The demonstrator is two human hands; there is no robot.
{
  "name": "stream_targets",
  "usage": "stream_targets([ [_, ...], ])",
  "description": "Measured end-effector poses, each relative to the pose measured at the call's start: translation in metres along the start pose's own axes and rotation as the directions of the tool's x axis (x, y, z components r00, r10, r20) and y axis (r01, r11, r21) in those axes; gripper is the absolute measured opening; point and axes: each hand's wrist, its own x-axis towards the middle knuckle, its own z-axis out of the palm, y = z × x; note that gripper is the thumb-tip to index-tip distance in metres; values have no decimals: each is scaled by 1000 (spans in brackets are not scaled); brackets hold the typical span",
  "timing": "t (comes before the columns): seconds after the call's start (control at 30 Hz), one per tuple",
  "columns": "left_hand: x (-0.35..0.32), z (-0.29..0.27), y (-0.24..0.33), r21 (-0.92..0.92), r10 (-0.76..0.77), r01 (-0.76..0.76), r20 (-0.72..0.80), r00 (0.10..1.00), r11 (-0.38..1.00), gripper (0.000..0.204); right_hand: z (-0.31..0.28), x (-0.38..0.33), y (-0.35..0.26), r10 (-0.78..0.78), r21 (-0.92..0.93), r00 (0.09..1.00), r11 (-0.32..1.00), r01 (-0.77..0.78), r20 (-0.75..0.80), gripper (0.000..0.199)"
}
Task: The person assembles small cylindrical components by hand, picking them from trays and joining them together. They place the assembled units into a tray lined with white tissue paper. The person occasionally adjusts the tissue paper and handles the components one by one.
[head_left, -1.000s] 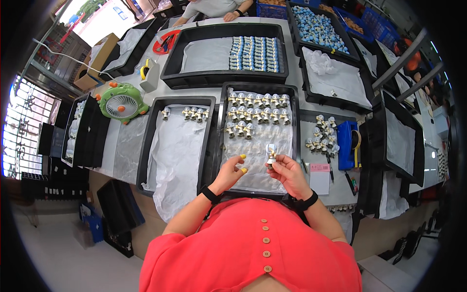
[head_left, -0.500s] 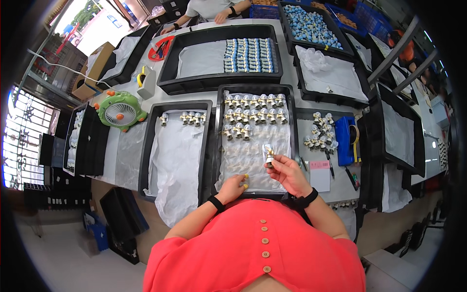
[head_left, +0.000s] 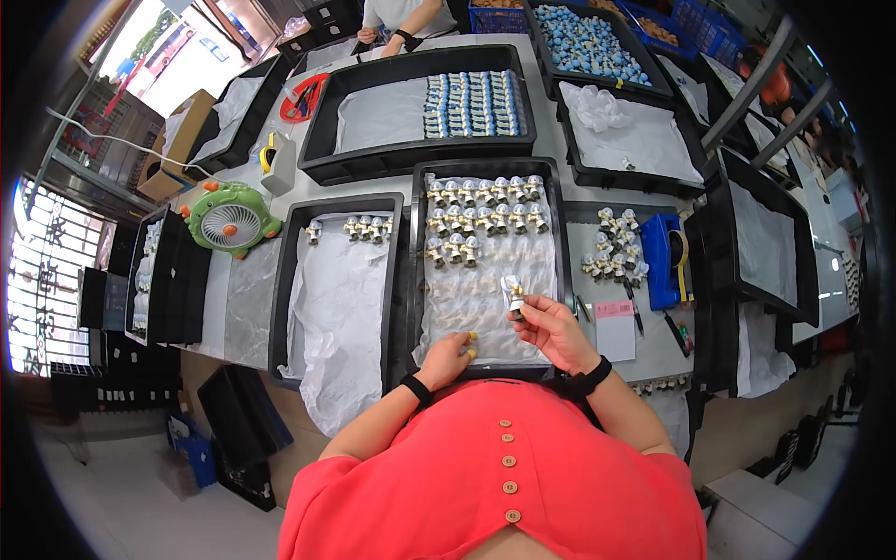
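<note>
Between the thumb and fingers of my right hand (head_left: 557, 338) is a small white-and-gold figurine (head_left: 514, 295) with a dark base, held upright over the near part of a black tray (head_left: 563, 271). My left hand (head_left: 446, 361) rests at that tray's near left corner, with yellow covers on two fingertips. Its thumb and forefinger are apart and hold nothing. Rows of similar figurines (head_left: 485, 221) stand on the tray's far half, above white paper with bumps showing through. To the right, a cluster of loose figurines (head_left: 613, 250) lies on the table.
A paper-lined tray (head_left: 280, 280) with a few figurines stands at left, beside a green fan (head_left: 233, 220). Beyond is a tray of blue-and-white pieces (head_left: 322, 173). At right are a blue tape dispenser (head_left: 661, 261), notepad (head_left: 615, 336) and pens. A co-worker's arms (head_left: 411, 26) show across the table.
My view has shifted slightly. My right hand still holds the figurine in nearly the same place, and my left hand has barely moved. Across the table, the co-worker's arms have changed position.
</note>
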Motion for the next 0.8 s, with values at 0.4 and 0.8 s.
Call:
stream_targets([
  [0.4,1,2,-3,5,0,0,2,1000,1000,32,0,-4,-2,35,48,999,998,-36,11,21],
  [0.8,2,5,-8,42,38,-38,-17,999,998,34,-5,-9,4,-33,-23,999,999,33,-27,19],
])
